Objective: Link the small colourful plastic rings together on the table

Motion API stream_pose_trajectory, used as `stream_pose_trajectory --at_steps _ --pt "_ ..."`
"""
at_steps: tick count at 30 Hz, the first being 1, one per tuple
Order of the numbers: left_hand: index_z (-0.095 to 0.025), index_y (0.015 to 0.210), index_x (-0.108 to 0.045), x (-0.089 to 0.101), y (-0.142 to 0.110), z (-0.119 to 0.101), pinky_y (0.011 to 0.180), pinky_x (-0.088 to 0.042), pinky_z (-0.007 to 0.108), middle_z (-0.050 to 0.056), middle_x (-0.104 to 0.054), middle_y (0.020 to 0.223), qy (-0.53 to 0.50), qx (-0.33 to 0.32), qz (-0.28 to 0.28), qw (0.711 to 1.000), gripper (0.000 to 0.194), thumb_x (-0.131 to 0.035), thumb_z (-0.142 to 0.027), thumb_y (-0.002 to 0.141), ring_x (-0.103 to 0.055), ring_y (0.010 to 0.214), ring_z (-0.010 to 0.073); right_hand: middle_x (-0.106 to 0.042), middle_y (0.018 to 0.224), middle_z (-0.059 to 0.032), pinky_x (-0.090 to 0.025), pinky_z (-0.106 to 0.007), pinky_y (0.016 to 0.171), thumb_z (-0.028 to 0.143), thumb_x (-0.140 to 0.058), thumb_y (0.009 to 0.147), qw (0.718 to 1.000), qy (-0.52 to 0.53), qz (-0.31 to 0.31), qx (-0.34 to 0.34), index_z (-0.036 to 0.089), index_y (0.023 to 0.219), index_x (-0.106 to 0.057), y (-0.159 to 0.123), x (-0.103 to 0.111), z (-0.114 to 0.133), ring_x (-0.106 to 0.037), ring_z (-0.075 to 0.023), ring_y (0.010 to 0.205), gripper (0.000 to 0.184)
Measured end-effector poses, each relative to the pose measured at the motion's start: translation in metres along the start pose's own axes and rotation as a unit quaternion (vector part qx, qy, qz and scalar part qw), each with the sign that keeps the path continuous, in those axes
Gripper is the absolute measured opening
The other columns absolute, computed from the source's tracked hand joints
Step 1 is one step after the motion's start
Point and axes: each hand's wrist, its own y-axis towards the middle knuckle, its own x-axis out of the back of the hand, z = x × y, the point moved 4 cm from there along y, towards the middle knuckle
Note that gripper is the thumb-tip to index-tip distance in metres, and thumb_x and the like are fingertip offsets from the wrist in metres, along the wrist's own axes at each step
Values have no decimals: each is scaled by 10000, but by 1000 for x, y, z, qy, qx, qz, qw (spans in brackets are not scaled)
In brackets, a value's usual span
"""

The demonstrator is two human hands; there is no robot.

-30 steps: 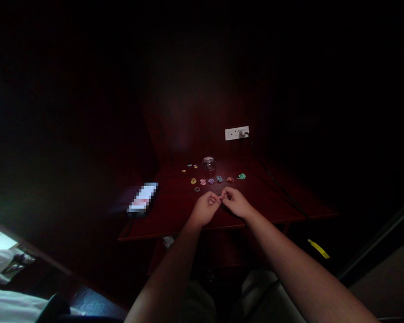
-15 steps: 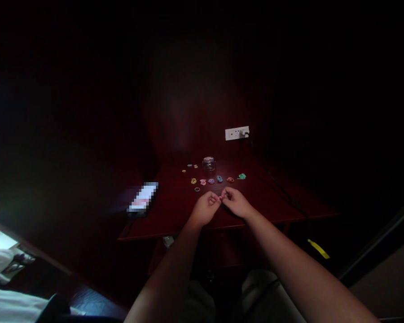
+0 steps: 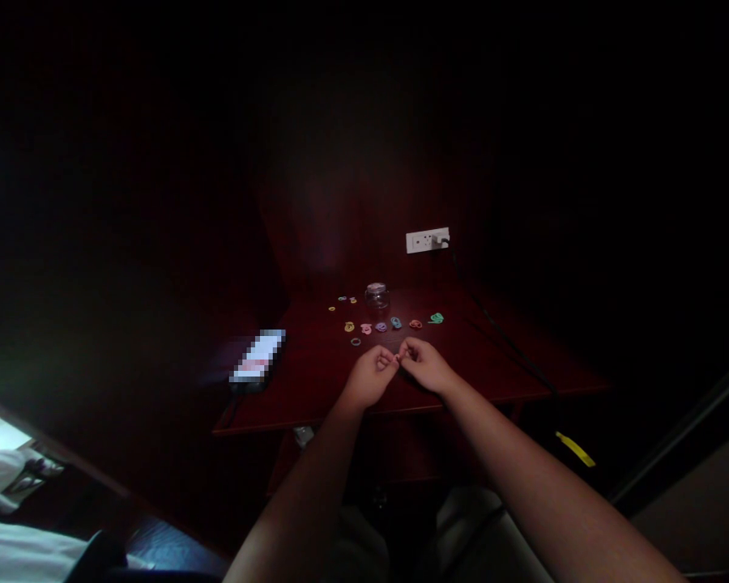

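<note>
My left hand [image 3: 373, 376] and my right hand [image 3: 424, 364] meet above the front part of the dark red table [image 3: 316, 397]. Both are closed in a pinch, fingertips almost touching. Between them is something tiny and pinkish, too small to name. Just beyond lies a row of small coloured loops like hair ties: a yellow bunch [image 3: 349, 326], a pink bunch [image 3: 366, 329], a purple bunch [image 3: 381, 326], a blue bunch [image 3: 396, 322], an orange-red bunch [image 3: 415, 324] and a green bunch [image 3: 436, 318]. A single greyish loop [image 3: 355, 342] lies nearer my left hand.
A clear lidded jar [image 3: 377, 296] stands behind the row, with a few loose loops [image 3: 343, 299] to its left. A lit phone [image 3: 258, 356] lies at the left. A cable runs from the wall socket [image 3: 427, 240] down the right side. A yellow strip [image 3: 575, 449] shows lower right.
</note>
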Motion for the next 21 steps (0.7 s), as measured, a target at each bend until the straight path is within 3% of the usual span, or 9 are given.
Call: stream_pose_trajectory --at_steps 21 --pt "-130 744 -519 1 -1 -2 568 -379 189 -2 -528 658 10 -1 7 1000 121 -533 -250 735 -467 593 78 -419 533 45 -290 -198 482 185 -470 670 1000 -10 -5 6 165 641 -456 -1 0 3 -368 -82 506 39"
